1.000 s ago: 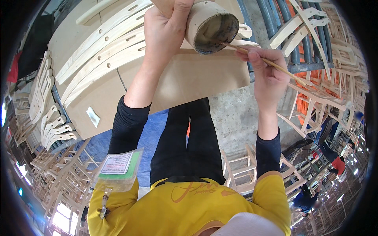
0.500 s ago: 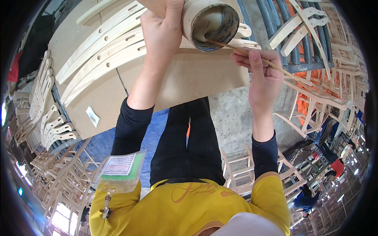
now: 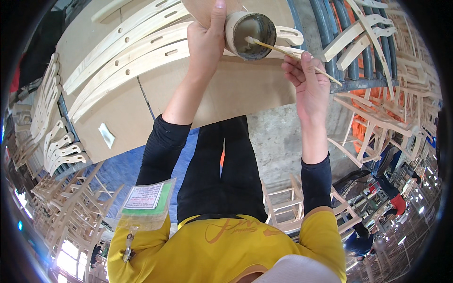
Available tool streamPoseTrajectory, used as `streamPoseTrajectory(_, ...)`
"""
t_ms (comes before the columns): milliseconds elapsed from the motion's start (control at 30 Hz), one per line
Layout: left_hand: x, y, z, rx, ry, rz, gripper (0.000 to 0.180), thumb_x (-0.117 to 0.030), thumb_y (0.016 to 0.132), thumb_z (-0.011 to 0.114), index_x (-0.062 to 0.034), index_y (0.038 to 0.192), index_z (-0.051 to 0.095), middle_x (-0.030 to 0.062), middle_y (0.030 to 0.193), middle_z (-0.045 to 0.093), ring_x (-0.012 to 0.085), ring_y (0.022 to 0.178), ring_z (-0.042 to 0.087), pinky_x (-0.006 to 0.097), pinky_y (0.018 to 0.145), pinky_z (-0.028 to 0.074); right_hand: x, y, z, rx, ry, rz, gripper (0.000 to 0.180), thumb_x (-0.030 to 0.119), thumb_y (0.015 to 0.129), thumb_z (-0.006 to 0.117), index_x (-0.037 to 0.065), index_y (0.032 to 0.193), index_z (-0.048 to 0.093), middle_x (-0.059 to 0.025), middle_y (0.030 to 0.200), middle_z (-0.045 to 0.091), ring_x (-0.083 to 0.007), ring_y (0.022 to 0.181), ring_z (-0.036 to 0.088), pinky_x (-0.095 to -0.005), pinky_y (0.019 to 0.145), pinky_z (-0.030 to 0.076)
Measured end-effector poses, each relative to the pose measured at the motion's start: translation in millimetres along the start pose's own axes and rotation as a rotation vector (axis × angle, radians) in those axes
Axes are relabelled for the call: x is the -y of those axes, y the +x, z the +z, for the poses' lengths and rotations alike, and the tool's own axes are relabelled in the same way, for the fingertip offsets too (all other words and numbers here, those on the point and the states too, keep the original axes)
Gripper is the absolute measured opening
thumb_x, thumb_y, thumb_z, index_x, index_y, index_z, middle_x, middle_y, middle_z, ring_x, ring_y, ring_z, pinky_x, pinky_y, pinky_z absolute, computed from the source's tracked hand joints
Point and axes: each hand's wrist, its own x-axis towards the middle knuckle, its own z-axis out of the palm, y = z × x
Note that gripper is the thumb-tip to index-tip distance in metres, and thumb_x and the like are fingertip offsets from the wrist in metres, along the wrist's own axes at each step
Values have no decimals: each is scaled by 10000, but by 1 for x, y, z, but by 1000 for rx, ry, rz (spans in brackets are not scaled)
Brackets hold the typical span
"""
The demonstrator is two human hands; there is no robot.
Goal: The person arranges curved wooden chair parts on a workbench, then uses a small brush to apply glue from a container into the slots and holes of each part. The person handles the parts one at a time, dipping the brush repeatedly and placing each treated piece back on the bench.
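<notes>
My left hand (image 3: 206, 47) is closed around the side of a round, stained cup (image 3: 232, 37), tilted with its mouth facing me. A pale, creamy paste coats the inside of the cup. A flat tan piece of board (image 3: 198, 10) also shows at my left thumb; how it is held is partly hidden. In my right hand (image 3: 311, 89), a thin wooden stick (image 3: 283, 51) is pinched between thumb and fingers. Its tip carries a whitish blob and lies over the cup's mouth.
Long curved wooden slats (image 3: 137, 63) with slots lie across the brown tabletop (image 3: 188, 101). A small white scrap (image 3: 106, 135) rests near its edge. Shaped wooden pieces (image 3: 361, 42) sit on dark bars at right. Wooden frames (image 3: 288, 203) and other people (image 3: 361, 243) are around.
The stick's tip has lifted out of the paste, so its whitish blob now shows. My left hand and the cup have shifted slightly right in view.
</notes>
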Motion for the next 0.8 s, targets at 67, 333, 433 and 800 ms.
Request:
streamPoseTrajectory(67, 8, -1, 1, -11, -24, -35, 553, -484, 1007, 595, 49, 1127, 680, 88, 993, 708, 128, 898, 661, 260, 779, 532, -3, 2, -1, -17, -10, 45, 146, 207, 1002, 655, 69, 1043, 627, -143, 1020, 741, -189, 899, 732, -279, 753, 578)
streamPoseTrajectory(333, 25, -4, -16, -125, 47, -84, 516, -462, 1004, 615, 19, 852, 723, 10, 686, 630, 71, 625, 540, 245, 566, 435, 6, 36, -13, -98, -55, -199, 171, 164, 971, 694, 36, 1070, 636, -137, 989, 744, -206, 854, 742, -261, 710, 576)
streamPoseTrajectory(433, 35, -11, -37, -164, 45, -97, 491, -447, 1008, 616, 12, 872, 728, 6, 698, 634, 66, 626, 527, 241, 558, 416, 6, 76, -36, -161, -358, -479, 160, 139, 966, 698, 19, 1058, 643, -125, 951, 751, -185, 819, 743, -259, 687, 574)
streamPoseTrajectory(800, 21, -63, -70, -225, 6, -214, 502, -436, 1018, 607, 44, 1126, 701, 83, 1039, 717, 121, 922, 645, 261, 789, 512, -19, 116, -46, -130, -911, -560, 203, 162, 962, 713, -22, 1016, 649, -101, 868, 751, -134, 838, 741, -230, 742, 556)
